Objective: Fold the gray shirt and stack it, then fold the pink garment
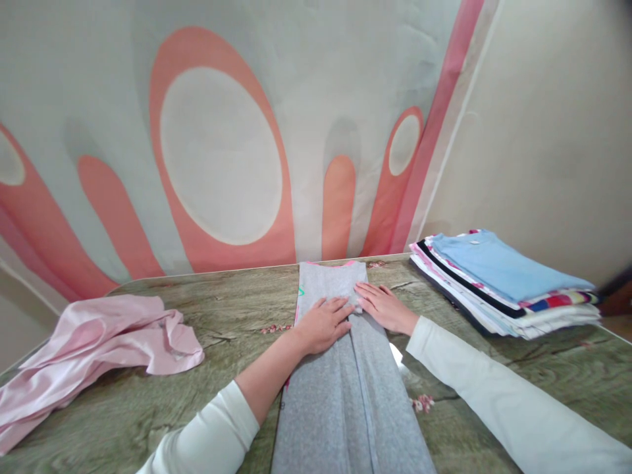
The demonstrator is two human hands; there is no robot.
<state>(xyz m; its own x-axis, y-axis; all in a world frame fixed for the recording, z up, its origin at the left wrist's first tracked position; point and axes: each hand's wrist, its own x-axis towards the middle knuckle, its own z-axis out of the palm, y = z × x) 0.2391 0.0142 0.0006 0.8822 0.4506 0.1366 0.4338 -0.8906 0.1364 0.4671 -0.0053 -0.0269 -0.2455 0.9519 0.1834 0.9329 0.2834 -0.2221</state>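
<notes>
A grey garment lies lengthwise on the table, its sides folded inward into a long strip. Pink edging shows at its far end, and a small green mark is near the far left edge. My left hand rests flat on the upper part of the cloth, fingers spread and pointing right. Close beside it, my right hand lies on the garment's right edge with its fingers extended. Both hands press on the fabric, and neither grips it.
A crumpled pink garment lies at the left of the wood-patterned table. On the right is a stack of folded clothes with a light blue one on top. Behind the table stands a wall with an orange and white pattern.
</notes>
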